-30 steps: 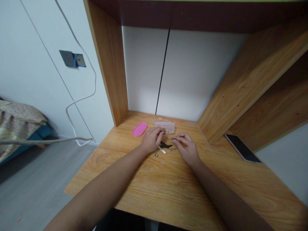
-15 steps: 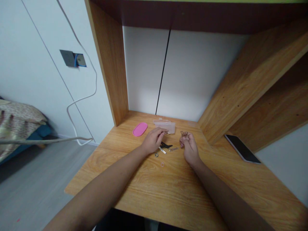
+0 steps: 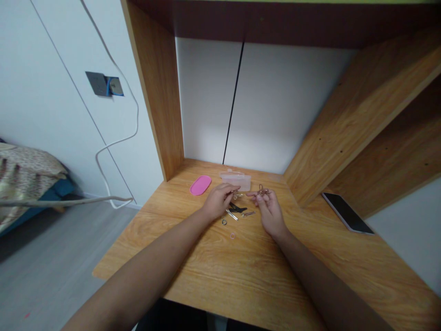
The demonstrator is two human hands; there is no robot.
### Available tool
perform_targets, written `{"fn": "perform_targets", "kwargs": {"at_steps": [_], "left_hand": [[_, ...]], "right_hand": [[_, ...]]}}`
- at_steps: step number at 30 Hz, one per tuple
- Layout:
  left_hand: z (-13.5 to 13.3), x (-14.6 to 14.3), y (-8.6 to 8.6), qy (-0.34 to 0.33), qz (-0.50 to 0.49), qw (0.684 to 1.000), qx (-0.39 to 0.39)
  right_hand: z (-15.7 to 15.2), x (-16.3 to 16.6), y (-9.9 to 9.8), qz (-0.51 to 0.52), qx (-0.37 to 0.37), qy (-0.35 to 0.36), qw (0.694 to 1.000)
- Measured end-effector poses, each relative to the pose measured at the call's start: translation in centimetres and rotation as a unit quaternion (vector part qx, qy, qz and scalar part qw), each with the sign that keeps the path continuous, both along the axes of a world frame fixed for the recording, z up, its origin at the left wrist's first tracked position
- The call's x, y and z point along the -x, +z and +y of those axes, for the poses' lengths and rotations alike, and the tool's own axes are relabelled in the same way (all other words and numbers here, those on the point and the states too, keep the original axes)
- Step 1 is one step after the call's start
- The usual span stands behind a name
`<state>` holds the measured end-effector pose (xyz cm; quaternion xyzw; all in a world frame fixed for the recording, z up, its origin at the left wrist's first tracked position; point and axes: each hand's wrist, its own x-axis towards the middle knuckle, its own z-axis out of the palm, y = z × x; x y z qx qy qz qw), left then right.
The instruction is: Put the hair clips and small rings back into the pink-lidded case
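Observation:
Between the thumb and fingers of my left hand (image 3: 217, 201) is a small shiny metal hair clip (image 3: 237, 195). My right hand (image 3: 269, 210) pinches a looped metal hair clip (image 3: 262, 189), its wire loops standing up above the fingers. Below and between the hands lie black hair clips (image 3: 237, 208), a silver clip (image 3: 232, 215) and a small metal clip (image 3: 248, 214). A dark hair tie (image 3: 224, 222) and a pink hair tie (image 3: 232, 236) rest nearer to me. Small size hides the clips' exact shapes.
A clear plastic box (image 3: 244, 183) stands behind the hands. To its left lies a pink oval tray (image 3: 200, 185). A phone or tablet (image 3: 346, 213) is on the right of the wooden desk (image 3: 220, 271). Wooden side panels and an overhead shelf enclose the back.
My right hand has shifted slightly left and its index finger now stretches toward my left hand. The clip in my left hand shows more below the fingers.

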<state>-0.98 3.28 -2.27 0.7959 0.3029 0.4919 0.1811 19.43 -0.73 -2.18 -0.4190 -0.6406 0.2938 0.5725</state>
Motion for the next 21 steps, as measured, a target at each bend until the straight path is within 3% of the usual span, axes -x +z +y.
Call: {"fn": "perform_targets", "kwargs": {"at_steps": [7, 14, 21], "left_hand": [[-0.3, -0.4, 0.2, -0.009, -0.005, 0.998, 0.058], [-1.0, -0.8, 0.6, -0.049, 0.019, 0.992, 0.113], [-1.0, -0.7, 0.6, -0.062, 0.020, 0.989, 0.130]], "right_hand": [[0.2, 0.1, -0.1, 0.065, 0.045, 0.045, 0.996], [0.8, -0.4, -0.4, 0.073, 0.051, -0.040, 0.995], [0.4, -0.3, 0.3, 0.113, 0.110, -0.054, 0.986]]}}
